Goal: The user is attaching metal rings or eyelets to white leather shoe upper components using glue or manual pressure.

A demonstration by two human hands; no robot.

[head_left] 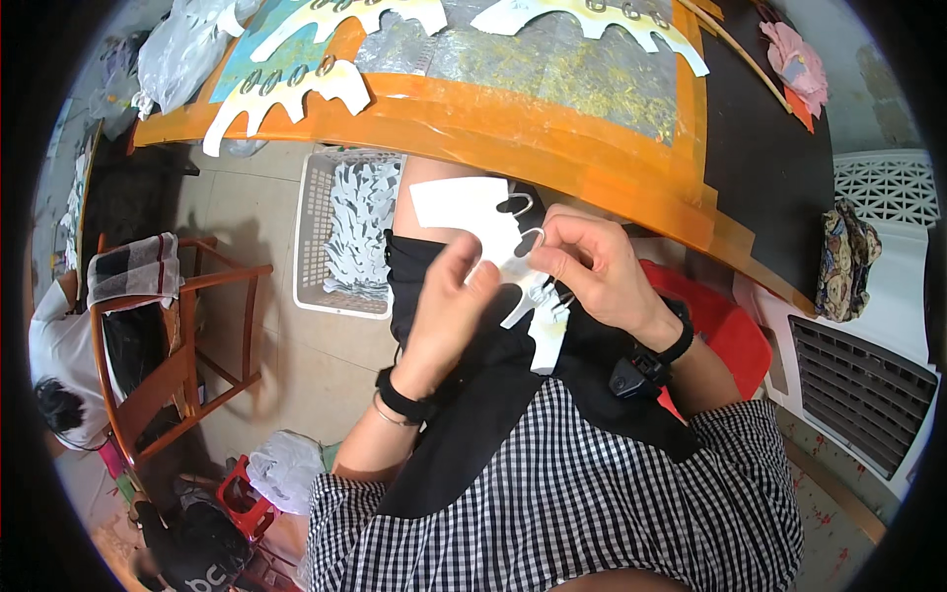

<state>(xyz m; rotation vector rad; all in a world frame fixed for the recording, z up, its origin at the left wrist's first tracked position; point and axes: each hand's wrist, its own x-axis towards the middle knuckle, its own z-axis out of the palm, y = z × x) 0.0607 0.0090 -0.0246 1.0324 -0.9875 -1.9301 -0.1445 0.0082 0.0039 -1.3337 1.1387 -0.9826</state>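
Over my lap is a white curved cut-out piece [456,200] with a notched edge and several silver wire loops along it. My left hand [449,306] is at its left edge, fingers and thumb closed around it, slightly blurred. Thumb and fingertips of my right hand [597,266] pinch together at a bent silver wire loop [534,237] on the piece's right side. Another wire loop [517,202] sits higher up, nearer the table. The piece's lower end [547,340] hangs toward my apron, with small metal bits by it. My fingers partly hide its middle.
Similar white pieces with metal loops lie on the orange-taped table [424,118]. Below it, a white plastic basket [313,227] holds many grey-white pieces. A wooden chair [182,345] and a seated person are at left. A red stool [730,345] and a white vented unit [853,395] stand at right.
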